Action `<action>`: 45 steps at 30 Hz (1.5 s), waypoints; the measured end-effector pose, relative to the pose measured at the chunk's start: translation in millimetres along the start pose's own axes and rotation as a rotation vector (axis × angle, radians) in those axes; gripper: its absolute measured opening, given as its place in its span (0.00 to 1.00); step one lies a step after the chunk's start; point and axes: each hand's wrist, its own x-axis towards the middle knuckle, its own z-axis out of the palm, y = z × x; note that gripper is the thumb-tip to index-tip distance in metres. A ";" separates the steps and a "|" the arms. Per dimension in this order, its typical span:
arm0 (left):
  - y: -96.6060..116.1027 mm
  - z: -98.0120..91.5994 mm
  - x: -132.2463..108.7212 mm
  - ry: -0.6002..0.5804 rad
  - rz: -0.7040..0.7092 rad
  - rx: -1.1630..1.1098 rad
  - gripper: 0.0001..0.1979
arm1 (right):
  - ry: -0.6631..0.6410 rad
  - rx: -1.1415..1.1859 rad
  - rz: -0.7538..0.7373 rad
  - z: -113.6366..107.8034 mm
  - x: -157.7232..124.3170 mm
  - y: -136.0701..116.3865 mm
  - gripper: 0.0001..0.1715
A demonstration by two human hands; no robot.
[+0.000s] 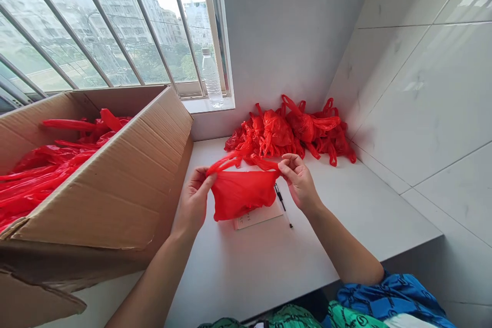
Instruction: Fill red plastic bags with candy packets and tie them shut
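A red plastic bag (244,192) is stretched out between my two hands above the white table. My left hand (197,196) pinches its left upper corner between thumb and fingers. At the opposite corner my right hand (298,179) grips the bag with thumb and fingertips. The bag's loop handles (228,161) extend away from me, past its top edge. Partly hidden beneath the bag lies a white notepad (259,217) with some writing on it. A black-and-clear pen (283,205) rests along the pad's right side.
Knotted red plastic bags (280,130) are heaped against the wall at the back of the white table (369,210). On the left stands a big open cardboard box (115,189) full of red bags (49,164). A clear bottle (212,79) stands on the sill by the barred window.
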 end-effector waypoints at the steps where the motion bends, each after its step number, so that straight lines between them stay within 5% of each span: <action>1: 0.9 0.3 4.9 0.026 0.009 -0.057 0.09 | 0.019 0.018 -0.013 0.6 4.2 -2.9 0.18; 7: 28.8 10.4 10.7 -0.021 0.131 0.081 0.13 | -0.052 -0.103 -0.120 16.1 15.8 -26.2 0.19; 14: 47.8 -5.3 -41.5 0.090 0.400 0.423 0.08 | -0.138 -0.492 -0.370 -6.3 -25.3 -47.3 0.08; 20: 44.0 -23.3 -77.7 -0.084 0.187 0.198 0.09 | -0.407 -0.876 -0.296 -20.8 -56.9 -61.1 0.14; 23: 48.2 -19.9 -67.8 -0.114 0.091 0.051 0.10 | -0.292 -0.893 -0.293 -16.3 -48.3 -63.3 0.12; 26: 53.9 -13.1 -40.9 -0.072 0.041 -0.024 0.08 | -0.169 -0.704 -0.253 -11.2 -23.7 -60.4 0.24; 31: 63.6 -10.4 -11.1 0.008 0.261 0.133 0.25 | -0.092 -0.405 -0.256 0.3 9.7 -58.3 0.34; 36: 60.6 -23.5 -40.1 -0.145 0.461 0.420 0.28 | 0.102 -0.640 -0.538 -0.1 -10.6 -55.2 0.24; 40: 51.5 -28.5 -66.7 -0.311 0.461 0.610 0.30 | 0.077 -0.746 -0.538 -14.0 -37.1 -43.2 0.23; 45: 47.7 -21.8 -73.5 -0.373 0.546 0.600 0.32 | 0.147 -0.802 -0.611 -22.7 -50.3 -36.3 0.25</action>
